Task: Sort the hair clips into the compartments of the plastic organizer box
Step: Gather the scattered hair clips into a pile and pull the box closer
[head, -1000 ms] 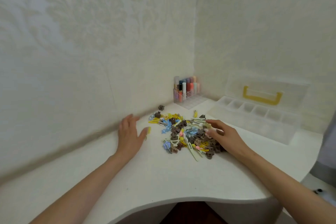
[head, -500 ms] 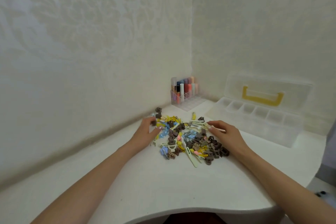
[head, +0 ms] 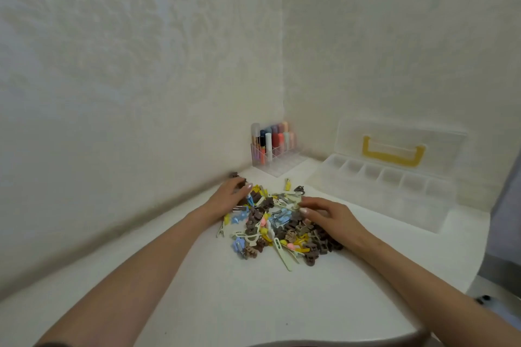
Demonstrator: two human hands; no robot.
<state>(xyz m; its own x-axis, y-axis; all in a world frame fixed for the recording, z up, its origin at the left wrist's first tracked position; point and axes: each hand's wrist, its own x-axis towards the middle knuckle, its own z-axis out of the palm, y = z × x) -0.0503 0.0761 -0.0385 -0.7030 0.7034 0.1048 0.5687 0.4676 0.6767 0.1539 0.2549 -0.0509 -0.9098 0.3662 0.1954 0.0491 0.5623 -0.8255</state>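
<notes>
A mixed pile of hair clips, brown, yellow, blue, cream and pink, lies on the white table. My left hand rests on the pile's far left edge, fingers loosely bent over brown clips and thumb beside a blue one. My right hand lies flat on the pile's right side, its fingertips on cream clips. The clear plastic organizer box stands to the right with its lid up and a yellow handle showing. Its row of compartments looks bare.
A clear rack of lipsticks and tubes stands in the wall corner behind the pile. One yellow clip and a brown clip lie apart near the wall. The table's curved front edge runs between my forearms.
My left hand slid from the bare table onto the pile's left edge, pushing clips inward. My right hand stayed on the pile's right side. The pile is more bunched.
</notes>
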